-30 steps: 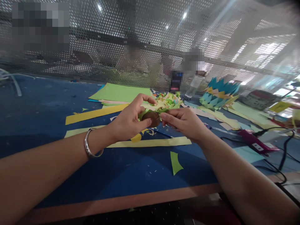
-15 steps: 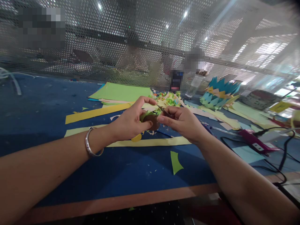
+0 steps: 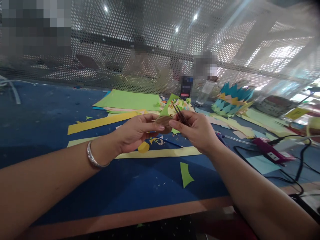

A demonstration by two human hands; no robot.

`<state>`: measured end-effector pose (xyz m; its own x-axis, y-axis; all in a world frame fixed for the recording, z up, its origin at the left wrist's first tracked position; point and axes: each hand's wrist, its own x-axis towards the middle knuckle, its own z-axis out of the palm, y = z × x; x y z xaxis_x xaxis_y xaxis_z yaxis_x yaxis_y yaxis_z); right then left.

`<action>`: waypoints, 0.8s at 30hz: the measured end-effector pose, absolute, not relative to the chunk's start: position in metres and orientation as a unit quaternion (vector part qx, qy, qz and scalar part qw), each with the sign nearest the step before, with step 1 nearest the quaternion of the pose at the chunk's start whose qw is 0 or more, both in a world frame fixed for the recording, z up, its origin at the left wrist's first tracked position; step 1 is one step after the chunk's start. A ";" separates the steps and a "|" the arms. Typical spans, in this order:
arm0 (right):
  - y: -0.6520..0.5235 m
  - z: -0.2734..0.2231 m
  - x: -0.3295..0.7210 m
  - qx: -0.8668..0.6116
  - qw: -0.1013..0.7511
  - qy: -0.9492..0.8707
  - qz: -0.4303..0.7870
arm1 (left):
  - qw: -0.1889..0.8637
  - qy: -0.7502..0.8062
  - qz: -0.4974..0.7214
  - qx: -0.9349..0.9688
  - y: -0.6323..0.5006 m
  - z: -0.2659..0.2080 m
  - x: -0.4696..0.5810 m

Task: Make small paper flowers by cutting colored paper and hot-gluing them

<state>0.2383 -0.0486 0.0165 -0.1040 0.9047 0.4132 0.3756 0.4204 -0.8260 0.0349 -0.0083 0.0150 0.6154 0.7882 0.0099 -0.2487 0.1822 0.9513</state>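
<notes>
My left hand (image 3: 135, 132) is closed on a small round brown disc (image 3: 164, 122), thumb on its near face. A green paper piece (image 3: 169, 107) rises from behind the disc's upper edge; whether it is fixed there I cannot tell. Dark metal tweezers (image 3: 180, 114) are pinched in my right hand (image 3: 198, 130), their tips pointing up and away, close to the green paper. The right thumb reaches the disc's right edge. Below the hands lie a yellow paper circle (image 3: 143, 147) and a long pale yellow strip (image 3: 160, 153).
Green sheets (image 3: 132, 99) are stacked behind. A yellow strip (image 3: 105, 122) lies at left, a curved green scrap (image 3: 185, 175) in front. A phone (image 3: 186, 86), a clear cup (image 3: 206, 91), a blue paper crown (image 3: 231, 100) and a purple power strip (image 3: 272, 150) with cables stand right.
The green paper, earlier low behind the disc, now sticks up above it. My left index finger has come down from near the tweezers. The tweezers have swung more upright.
</notes>
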 end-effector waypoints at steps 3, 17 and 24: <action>-0.049 0.016 0.237 -0.457 0.492 -0.688 0.274 | 0.720 0.272 0.379 0.514 -0.013 0.013 0.037; -0.050 0.017 0.237 -0.469 0.437 -0.683 0.350 | 0.531 0.276 0.428 0.677 -0.013 0.013 0.032; -0.051 0.016 0.239 -0.469 0.435 -0.686 0.347 | 0.537 0.281 0.405 0.685 -0.018 0.017 0.033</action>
